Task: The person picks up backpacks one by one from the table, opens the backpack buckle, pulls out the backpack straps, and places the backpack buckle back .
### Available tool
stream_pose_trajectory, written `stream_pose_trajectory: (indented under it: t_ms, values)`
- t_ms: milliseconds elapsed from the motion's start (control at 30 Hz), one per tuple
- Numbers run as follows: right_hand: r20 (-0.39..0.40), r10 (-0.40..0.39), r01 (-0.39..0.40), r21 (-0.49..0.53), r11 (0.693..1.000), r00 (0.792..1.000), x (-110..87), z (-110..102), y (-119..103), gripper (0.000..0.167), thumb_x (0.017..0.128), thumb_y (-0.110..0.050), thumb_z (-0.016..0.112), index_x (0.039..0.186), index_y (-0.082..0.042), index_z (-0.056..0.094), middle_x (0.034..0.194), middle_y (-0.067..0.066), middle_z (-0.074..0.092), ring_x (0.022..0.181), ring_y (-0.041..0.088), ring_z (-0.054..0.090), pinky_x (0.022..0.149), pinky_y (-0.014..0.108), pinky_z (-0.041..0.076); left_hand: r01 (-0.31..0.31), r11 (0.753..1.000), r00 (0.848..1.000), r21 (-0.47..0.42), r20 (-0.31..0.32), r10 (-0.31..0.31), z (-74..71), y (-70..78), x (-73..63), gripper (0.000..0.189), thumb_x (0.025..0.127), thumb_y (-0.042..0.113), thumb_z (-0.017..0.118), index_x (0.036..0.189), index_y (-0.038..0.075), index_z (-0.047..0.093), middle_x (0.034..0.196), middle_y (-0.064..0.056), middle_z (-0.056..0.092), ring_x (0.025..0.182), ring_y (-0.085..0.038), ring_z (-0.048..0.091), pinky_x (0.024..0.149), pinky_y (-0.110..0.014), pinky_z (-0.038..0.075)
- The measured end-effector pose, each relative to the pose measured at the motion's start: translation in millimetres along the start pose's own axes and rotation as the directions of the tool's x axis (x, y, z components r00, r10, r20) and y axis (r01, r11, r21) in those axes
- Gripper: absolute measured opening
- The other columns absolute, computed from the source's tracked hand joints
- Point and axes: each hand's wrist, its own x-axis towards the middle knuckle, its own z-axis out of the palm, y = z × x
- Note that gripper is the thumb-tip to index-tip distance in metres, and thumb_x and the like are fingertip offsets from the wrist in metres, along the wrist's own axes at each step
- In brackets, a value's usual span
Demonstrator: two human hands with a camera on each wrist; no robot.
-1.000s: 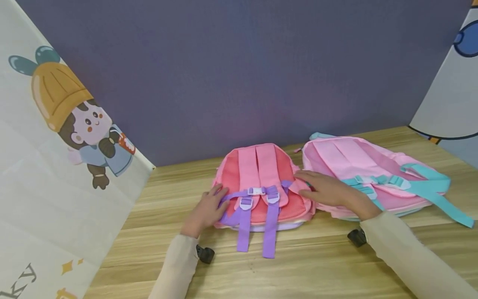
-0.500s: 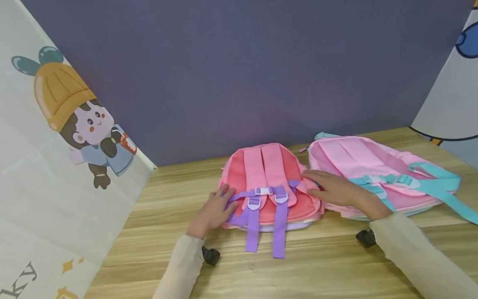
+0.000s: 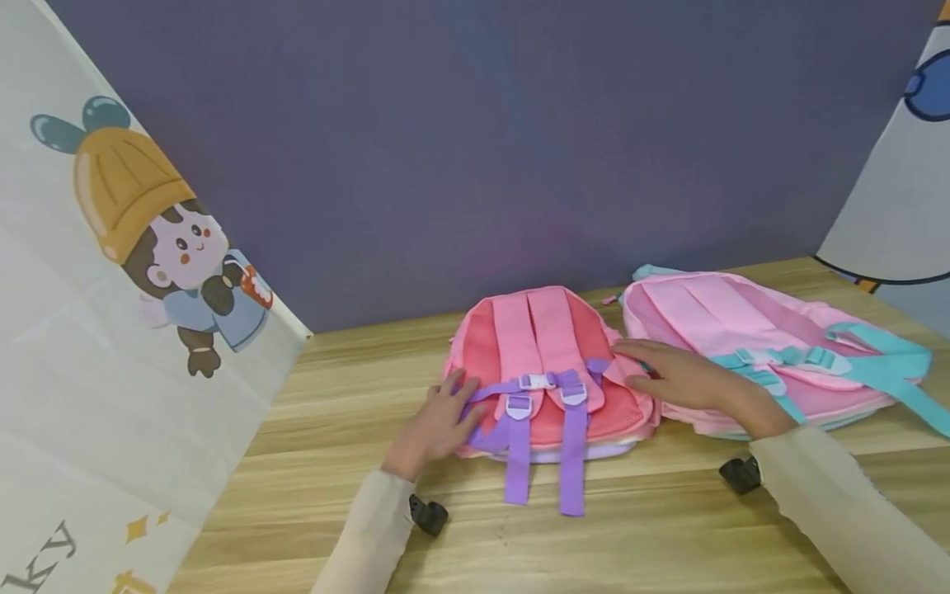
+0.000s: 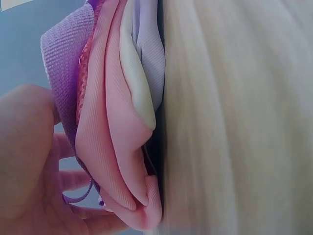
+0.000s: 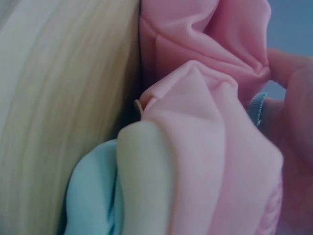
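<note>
A coral-pink child's backpack [image 3: 552, 346] lies with its shoulder straps facing up and purple webbing [image 3: 572, 454] hanging toward me. A small white buckle [image 3: 538, 382] joins the straps. My left hand [image 3: 438, 421] rests along the bag's left side with fingers spread, beside a purple strap [image 4: 68, 58]. From the other side, my right hand [image 3: 686, 375] reaches over the lighter pink backpack [image 3: 705, 309] and touches the coral bag's right side with its extended fingers. That second backpack has teal webbing [image 3: 879, 371] and lies tilted, close against the first.
Both bags lie on a wood-grain table [image 3: 356, 396] in front of a dark blue-grey panel [image 3: 482, 148]. On the left stands a white panel [image 3: 82, 396] with a cartoon figure. Another printed panel [image 3: 891, 198] stands on the right.
The coral backpack, with a hand at each side, has slid a little to the right. The lighter pink backpack beside it has shifted right too.
</note>
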Motion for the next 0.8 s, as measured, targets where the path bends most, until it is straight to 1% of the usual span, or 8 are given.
stream_pose_trajectory:
  t_ms: [233, 433, 600, 767, 800]
  values:
    - [-0.002, 0.007, -0.007, 0.001, 1.0, 1.0, -3.7, -4.8, 6.6, 0.059, 0.093, -0.028, 0.059, 0.141, 0.001, 0.041, 0.145, 0.026, 0.039, 0.134, 0.047, 0.031, 0.105, 0.061, 0.029, -0.032, 0.999, 0.999, -0.033, 0.0, 0.032, 2.5, 3.9, 0.0, 0.053, 0.098, 0.036, 0.047, 0.141, 0.005, 0.044, 0.151, -0.024, 0.028, 0.134, -0.051, 0.029, 0.107, -0.058, 0.031]
    - [0.005, 0.005, -0.005, 0.013, 1.0, 1.0, -6.6, -8.9, 9.1, 0.06, 0.093, -0.029, 0.059, 0.141, 0.002, 0.04, 0.145, 0.027, 0.038, 0.134, 0.049, 0.03, 0.105, 0.062, 0.029, -0.032, 0.998, 0.999, -0.062, 0.007, 0.033, 4.0, 7.4, -0.6, 0.054, 0.098, 0.035, 0.047, 0.142, 0.005, 0.043, 0.151, -0.025, 0.027, 0.135, -0.05, 0.028, 0.107, -0.058, 0.031]
    - [0.007, 0.007, -0.007, 0.009, 1.0, 1.0, -7.7, -11.3, 10.6, 0.06, 0.093, -0.027, 0.059, 0.141, 0.002, 0.041, 0.146, 0.027, 0.037, 0.134, 0.049, 0.031, 0.104, 0.062, 0.029, -0.056, 0.996, 0.998, -0.071, -0.003, 0.056, 5.0, 7.9, -0.7, 0.052, 0.098, 0.033, 0.048, 0.141, 0.004, 0.044, 0.151, -0.025, 0.028, 0.137, -0.048, 0.027, 0.109, -0.057, 0.03]
    - [0.015, 0.014, -0.015, 0.024, 1.0, 1.0, -8.7, -13.6, 10.3, 0.06, 0.092, -0.027, 0.06, 0.141, 0.003, 0.041, 0.145, 0.028, 0.037, 0.133, 0.05, 0.03, 0.104, 0.063, 0.029, -0.047, 0.996, 0.999, -0.078, 0.001, 0.047, 6.1, 7.9, 1.1, 0.053, 0.098, 0.035, 0.048, 0.142, 0.006, 0.043, 0.152, -0.023, 0.026, 0.137, -0.047, 0.027, 0.109, -0.056, 0.03]
    - [0.016, 0.015, -0.015, 0.024, 1.0, 1.0, -8.8, -13.6, 10.5, 0.061, 0.092, -0.027, 0.06, 0.141, 0.003, 0.041, 0.145, 0.028, 0.037, 0.133, 0.05, 0.03, 0.104, 0.063, 0.029, -0.038, 0.996, 0.999, -0.083, 0.005, 0.038, 6.4, 7.8, 1.3, 0.054, 0.098, 0.035, 0.048, 0.143, 0.006, 0.042, 0.153, -0.022, 0.026, 0.137, -0.047, 0.027, 0.109, -0.056, 0.03]
